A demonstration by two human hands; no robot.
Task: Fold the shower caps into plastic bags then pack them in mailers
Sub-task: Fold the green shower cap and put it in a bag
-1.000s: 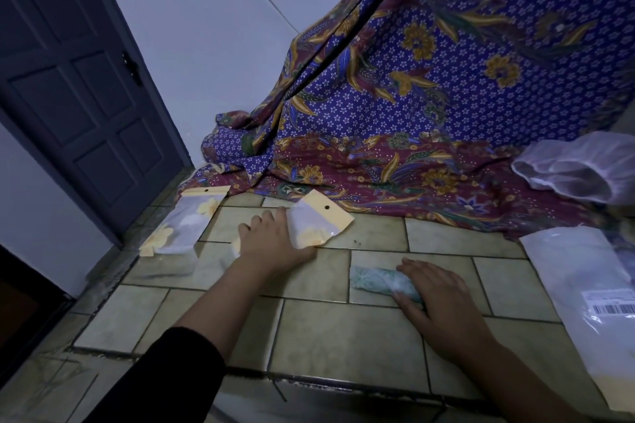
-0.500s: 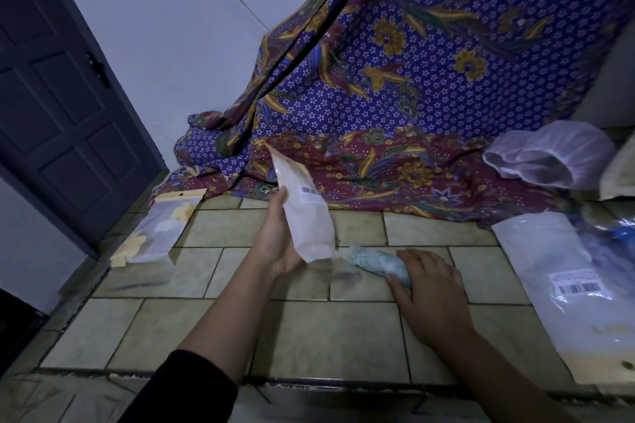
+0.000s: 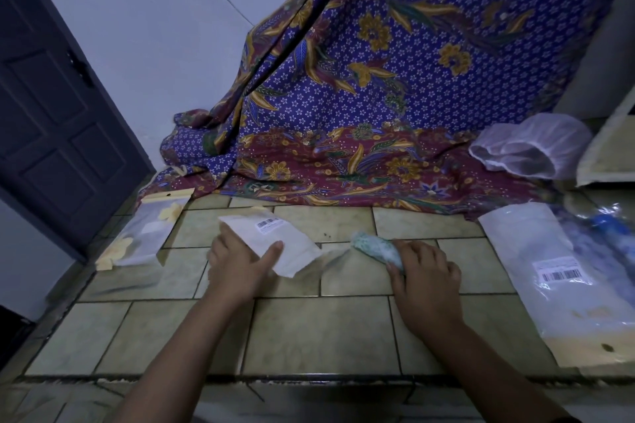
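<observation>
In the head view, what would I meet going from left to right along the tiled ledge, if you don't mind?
Clear bag with yellow pieces → white plastic bag, held by the left hand → rolled green shower cap, held by the right hand → barcoded mailer.

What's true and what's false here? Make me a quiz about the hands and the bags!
1. The left hand holds a white bag. True.
2. The right hand holds a red ball. False: it holds a rolled green shower cap.
3. A white shower cap lies on the patterned cloth. True.
4. The rolled green shower cap is inside the white bag. False: it lies outside it, on the tiled surface.
</observation>
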